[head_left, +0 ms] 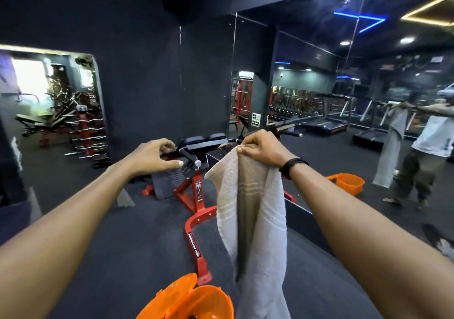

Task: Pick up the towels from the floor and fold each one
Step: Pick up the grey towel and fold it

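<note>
Right hand [261, 150] grip pinches the towel [253, 215] by one top end, hanging over the bucket [196, 301]; left hand [153, 156] grip loose, holding nothing, so likely risk: left misses the free corner, fold goes crooked or hem drags.

A red-framed exercise bench [196, 195] with black pads stands on the dark rubber floor [137, 235] at the centre of the view. At six o'clock sits an orange bucket [208, 301], its lid [169, 291] tilted against the rim toward seven o'clock. At nine o'clock a wall mirror [56, 112] reflects a rack of curl bars. At three o'clock a large mirror [344, 85] shows treadmills, what seems a dumbbell rack, and a second orange bucket's reflection [348, 182].
</note>
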`<action>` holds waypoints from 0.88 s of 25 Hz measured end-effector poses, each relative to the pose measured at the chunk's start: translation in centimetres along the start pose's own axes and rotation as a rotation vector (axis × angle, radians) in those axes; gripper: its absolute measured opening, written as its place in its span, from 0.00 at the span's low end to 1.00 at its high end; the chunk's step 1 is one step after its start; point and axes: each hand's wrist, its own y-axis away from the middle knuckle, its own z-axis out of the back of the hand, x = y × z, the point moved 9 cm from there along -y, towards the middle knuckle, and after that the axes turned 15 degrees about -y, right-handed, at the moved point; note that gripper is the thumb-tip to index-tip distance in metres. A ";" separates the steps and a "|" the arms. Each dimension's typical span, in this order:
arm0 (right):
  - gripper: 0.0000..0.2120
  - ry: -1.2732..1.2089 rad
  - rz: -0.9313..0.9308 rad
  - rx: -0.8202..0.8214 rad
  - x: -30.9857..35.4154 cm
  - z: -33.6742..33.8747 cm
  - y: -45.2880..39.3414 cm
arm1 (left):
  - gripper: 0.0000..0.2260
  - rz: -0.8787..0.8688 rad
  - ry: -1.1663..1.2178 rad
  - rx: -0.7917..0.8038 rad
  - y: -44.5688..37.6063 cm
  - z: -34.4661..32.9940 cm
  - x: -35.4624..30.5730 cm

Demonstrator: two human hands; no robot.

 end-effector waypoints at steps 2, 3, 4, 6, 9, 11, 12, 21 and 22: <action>0.09 -0.044 0.057 0.044 -1.0 -1.6 -3.2 | 0.26 0.011 -0.014 0.015 -2.9 -0.8 0.1; 0.09 -0.069 0.085 0.077 -1.2 -2.6 -4.6 | 0.26 0.015 -0.015 0.022 -4.1 -1.3 0.2; 0.10 -0.097 0.112 0.113 -1.4 -3.7 -6.0 | 0.26 0.018 -0.010 0.017 -5.2 -1.8 0.3; 0.09 -0.154 0.167 0.166 -1.4 -5.7 -8.6 | 0.28 0.016 0.025 0.019 -6.8 -2.7 -0.1; 0.07 -0.268 0.267 0.227 -1.6 -7.9 -12.0 | 0.29 0.046 0.059 0.047 -9.1 -4.5 -0.8; 0.06 -0.326 0.334 0.290 -2.6 -9.0 -14.2 | 0.19 0.084 -0.056 0.026 -10.8 -5.4 -1.5; 0.07 -0.346 0.350 0.312 -3.3 -9.4 -15.1 | 0.16 0.100 -0.083 -0.011 -11.6 -5.2 -1.8; 0.15 -0.395 0.292 0.722 -12.3 -12.9 -19.7 | 0.10 0.602 -0.229 -0.475 -11.5 3.5 1.3; 0.16 -0.324 0.296 0.730 -13.0 -13.2 -20.2 | 0.10 0.664 -0.254 -0.501 -10.8 4.2 1.7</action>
